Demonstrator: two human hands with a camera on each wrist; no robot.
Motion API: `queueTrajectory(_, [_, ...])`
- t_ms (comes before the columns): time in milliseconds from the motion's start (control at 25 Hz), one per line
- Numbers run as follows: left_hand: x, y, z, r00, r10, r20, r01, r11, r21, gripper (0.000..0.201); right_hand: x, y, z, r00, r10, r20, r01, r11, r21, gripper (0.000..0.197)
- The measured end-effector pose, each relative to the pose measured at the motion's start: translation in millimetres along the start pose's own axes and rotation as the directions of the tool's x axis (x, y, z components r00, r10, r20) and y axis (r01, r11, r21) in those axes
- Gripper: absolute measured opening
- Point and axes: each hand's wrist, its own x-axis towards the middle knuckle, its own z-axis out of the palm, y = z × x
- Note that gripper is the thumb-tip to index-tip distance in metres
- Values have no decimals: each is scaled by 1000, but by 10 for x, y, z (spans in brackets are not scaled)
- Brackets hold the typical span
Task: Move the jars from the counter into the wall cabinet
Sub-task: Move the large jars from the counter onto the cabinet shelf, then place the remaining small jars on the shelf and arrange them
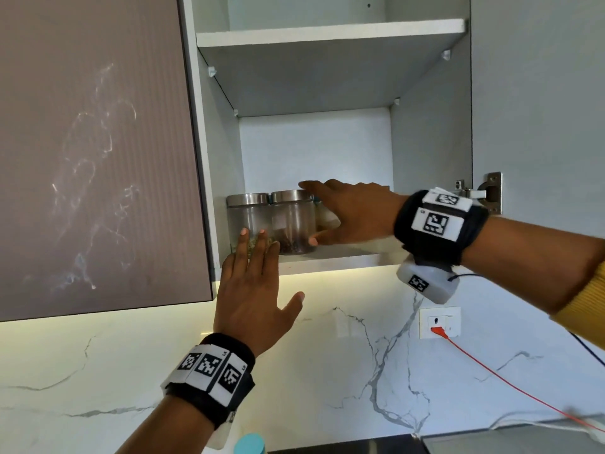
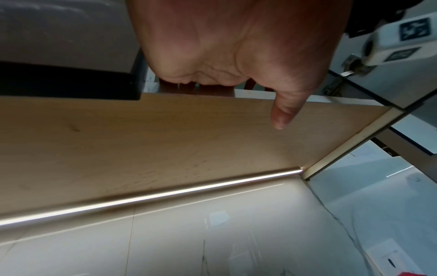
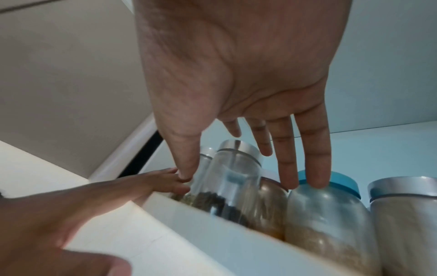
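Marble wall below, open wall cabinet (image 1: 432,152) above: left hand's (image 1: 252,296) straight fingers (image 1: 244,242) touch the leftmost jar (image 1: 247,221); right hand (image 1: 353,214), spread flat, reaches past the next jar (image 1: 293,221), fingertips on the blue-lidded jar (image 3: 326,211), all on the bottom shelf (image 1: 343,258)

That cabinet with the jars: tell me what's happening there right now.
A person is lining up jars on the bottom shelf of the open wall cabinet. The left hand lays straight fingers against the leftmost steel-lidded jar. The right hand reaches in with open fingers, touching the teal-lidded jar beside the dark-spice jar. Neither hand grips anything.
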Motion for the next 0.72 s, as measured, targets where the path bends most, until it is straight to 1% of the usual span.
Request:
queueTrajectory(80, [-117,35,22,999,20,-42,-20,1000,-19,88,-308,-104,126,999,-22,-38,21,999,-24,94])
queueTrajectory(160, [-259,98,31,997,19,-75,-24,997,-76,86,-592,-206,343,998,13,-69,-16,999,-35,87])
queueTrajectory(280, [-481,214,17,995,-5,-100,-15,979,-204,80,-904,-298,731,980,44,-195,-49,998,-24,74])
queueTrajectory(360, [-660,274,-6,994,-25,-108,-9,955,-297,69,-1121,-372,943,944,70,-322,-59,997,45,67])
queueTrajectory(440, [-878,316,-2,995,1,-98,-40,914,-403,55,-1380,-488,1121,891,119,-439,-53,986,160,59])
queueTrajectory(480, [-1012,342,23,997,17,-76,-51,880,-472,48,-1531,-562,1229,869,148,-472,-37,971,237,54])
queueTrajectory(520, [-1163,363,73,999,30,-43,-48,845,-532,41,-1692,-645,1352,859,174,-482,-17,950,313,48])
queueTrajectory(560, [-1322,390,127,999,37,12,-23,815,-579,34,-1860,-732,1484,867,196,-459,-4,922,386,42])
queueTrajectory(600, [-1508,434,197,996,40,84,20,793,-609,28,-2047,-829,1652,887,216,-407,-10,892,452,37])
queueTrajectory(640, [-1657,460,279,988,44,150,60,781,-622,23,-2188,-902,1822,913,231,-337,-33,864,502,32])
queueTrajectory(680, [-1843,497,394,974,53,219,98,776,-623,19,-2359,-983,2042,940,242,-239,-77,836,543,29])
queueTrajectory(720, [-2014,534,516,959,64,275,124,780,-613,16,-2526,-1056,2284,958,249,-145,-128,817,562,28])
